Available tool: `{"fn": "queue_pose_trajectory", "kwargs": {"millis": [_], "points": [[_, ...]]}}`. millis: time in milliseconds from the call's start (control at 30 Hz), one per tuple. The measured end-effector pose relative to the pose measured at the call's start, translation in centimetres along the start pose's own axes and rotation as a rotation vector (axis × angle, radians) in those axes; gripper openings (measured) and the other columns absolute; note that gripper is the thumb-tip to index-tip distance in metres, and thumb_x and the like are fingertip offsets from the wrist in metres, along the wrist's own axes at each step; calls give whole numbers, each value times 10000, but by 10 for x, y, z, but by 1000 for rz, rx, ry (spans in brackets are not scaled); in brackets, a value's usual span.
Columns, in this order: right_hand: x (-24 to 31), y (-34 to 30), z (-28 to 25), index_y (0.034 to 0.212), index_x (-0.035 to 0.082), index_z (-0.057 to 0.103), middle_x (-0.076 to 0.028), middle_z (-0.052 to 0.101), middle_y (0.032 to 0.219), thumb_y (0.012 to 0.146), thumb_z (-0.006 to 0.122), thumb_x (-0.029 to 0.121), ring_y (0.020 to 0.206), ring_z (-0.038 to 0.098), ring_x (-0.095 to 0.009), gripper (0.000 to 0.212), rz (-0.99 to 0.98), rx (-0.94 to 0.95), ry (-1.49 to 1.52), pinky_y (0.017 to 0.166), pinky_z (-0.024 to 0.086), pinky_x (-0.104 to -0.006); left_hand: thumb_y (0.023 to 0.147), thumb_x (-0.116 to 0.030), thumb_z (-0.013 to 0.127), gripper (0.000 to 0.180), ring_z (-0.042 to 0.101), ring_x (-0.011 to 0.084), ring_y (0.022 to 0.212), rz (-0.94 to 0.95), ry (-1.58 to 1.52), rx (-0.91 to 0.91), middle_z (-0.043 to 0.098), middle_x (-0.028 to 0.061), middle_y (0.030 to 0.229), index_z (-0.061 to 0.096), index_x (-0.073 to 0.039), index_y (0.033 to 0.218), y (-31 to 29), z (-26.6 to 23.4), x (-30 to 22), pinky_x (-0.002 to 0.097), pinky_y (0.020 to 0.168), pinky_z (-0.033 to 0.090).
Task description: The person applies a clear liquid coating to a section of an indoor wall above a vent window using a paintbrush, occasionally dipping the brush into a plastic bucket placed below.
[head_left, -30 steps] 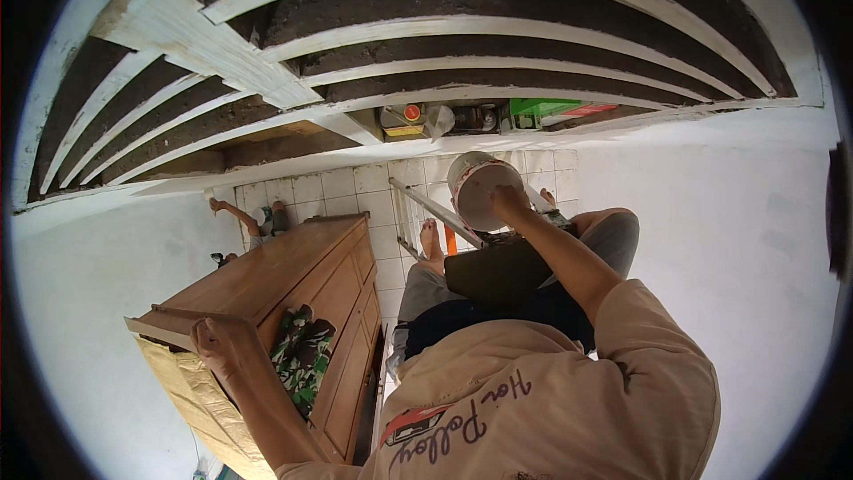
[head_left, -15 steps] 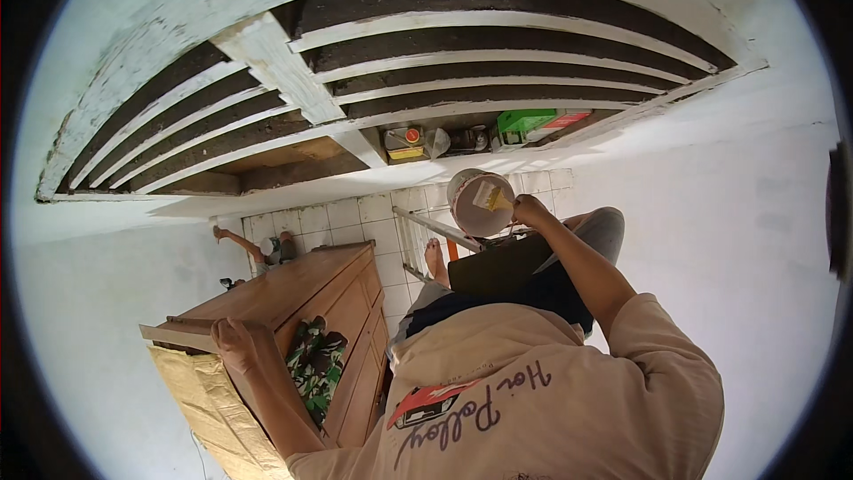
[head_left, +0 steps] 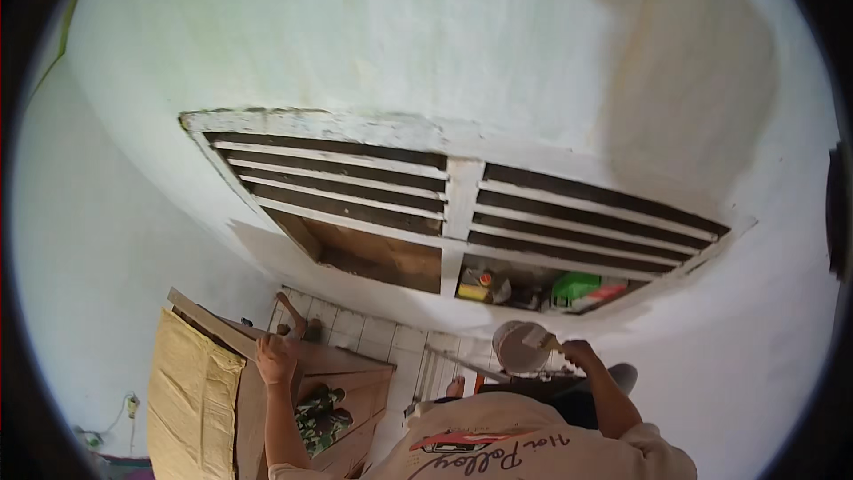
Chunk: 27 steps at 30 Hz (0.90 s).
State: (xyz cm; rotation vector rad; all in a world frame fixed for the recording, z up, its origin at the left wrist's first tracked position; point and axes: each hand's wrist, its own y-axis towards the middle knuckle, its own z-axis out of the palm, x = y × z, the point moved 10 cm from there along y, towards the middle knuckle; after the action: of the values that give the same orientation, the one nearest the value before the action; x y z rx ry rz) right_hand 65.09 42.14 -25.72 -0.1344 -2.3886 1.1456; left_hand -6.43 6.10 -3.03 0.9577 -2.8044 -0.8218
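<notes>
In my right hand (head_left: pixel 580 355) is a paintbrush (head_left: pixel 552 343) with a pale head and yellowish handle part. Its bristles lie over the mouth of a paint bucket (head_left: pixel 517 356), which holds whitish paint below the slatted opening. At the left, my left hand (head_left: pixel 276 358) is closed on the top edge of a brown wooden wardrobe (head_left: pixel 333 358). A camouflage-patterned cloth (head_left: pixel 322 418) shows against the wardrobe, beside my left forearm.
White slats (head_left: pixel 569 203) cross a framed wall opening; bottles and a green box (head_left: pixel 576 287) stand on its ledge. A stepladder (head_left: pixel 434 373) stands on the tiled floor (head_left: pixel 377 331). Another person's arm (head_left: pixel 286 306) shows beyond the wardrobe. Brown cardboard (head_left: pixel 191 400) covers its near side.
My view has tilted up, showing more wall above the slats. Both hands keep their holds; the brush now points with its bristles toward the upper left over the bucket.
</notes>
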Motion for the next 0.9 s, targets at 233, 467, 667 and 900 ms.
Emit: {"fn": "queue_pose_trajectory", "kwargs": {"millis": [233, 467, 667, 900], "points": [[6, -45, -22, 1084, 127, 756, 5, 576, 679, 965, 632, 466, 532, 472, -98, 380, 55, 30, 147, 479, 394, -274, 793, -125, 717, 121, 623, 379, 869, -34, -66, -15, 647, 156, 878, 634, -40, 770, 2, -4, 1, 504, 764, 530], [75, -88, -30, 988, 41, 638, 31, 455, 652, 1010, 586, 338, 504, 362, -83, 302, -187, 157, 700, 465, 265, -270, 801, -160, 709, 167, 630, 390, 945, -119, -140, 8, 665, 181, 943, 666, -3, 838, 4, -3, 3, 492, 864, 520], [210, -130, -29, 1123, 50, 617, 21, 464, 687, 1044, 554, 347, 513, 349, -75, 314, -489, 201, 730, 462, 248, -248, 782, -186, 729, 189, 626, 386, 987, -68, -163, 11, 663, 181, 972, 683, -9, 831, -4, -10, 0, 505, 1015, 484], [429, -261, -14, 1117, 84, 585, 11, 515, 755, 1088, 507, 324, 547, 380, -50, 253, -926, 418, 717, 486, 290, -215, 789, -199, 743, 219, 624, 396, 1041, -14, -187, 26, 652, 168, 982, 674, -4, 859, -7, -18, -4, 531, 1131, 419]]}}
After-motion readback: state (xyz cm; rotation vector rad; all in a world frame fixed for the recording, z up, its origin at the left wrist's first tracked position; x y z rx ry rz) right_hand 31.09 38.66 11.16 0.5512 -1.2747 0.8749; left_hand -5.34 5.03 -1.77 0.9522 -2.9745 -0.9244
